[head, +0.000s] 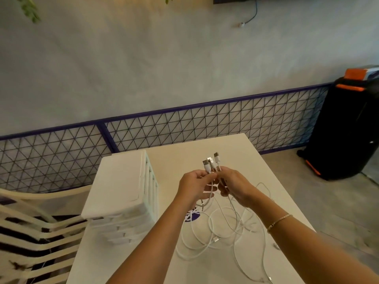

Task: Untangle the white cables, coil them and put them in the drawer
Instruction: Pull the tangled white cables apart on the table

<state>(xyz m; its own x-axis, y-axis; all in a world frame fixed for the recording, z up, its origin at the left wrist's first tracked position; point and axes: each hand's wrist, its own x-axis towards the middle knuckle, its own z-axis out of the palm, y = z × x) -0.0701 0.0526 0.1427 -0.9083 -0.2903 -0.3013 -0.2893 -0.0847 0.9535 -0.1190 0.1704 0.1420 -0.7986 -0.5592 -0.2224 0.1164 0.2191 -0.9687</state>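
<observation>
Head: drawer unit (121, 189) beside cables (221, 228).

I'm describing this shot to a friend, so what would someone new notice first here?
First, the two hands raised mid-frame, the left hand and right hand together pinching a bunch of plugs that stick up above the fingers. Below them the white cables hang down and sprawl in tangled loops on the table. A white drawer unit stands on the table's left side.

No legible text, label or number anywhere; purple mark (191, 216) on the table (256, 167) unreadable.
</observation>
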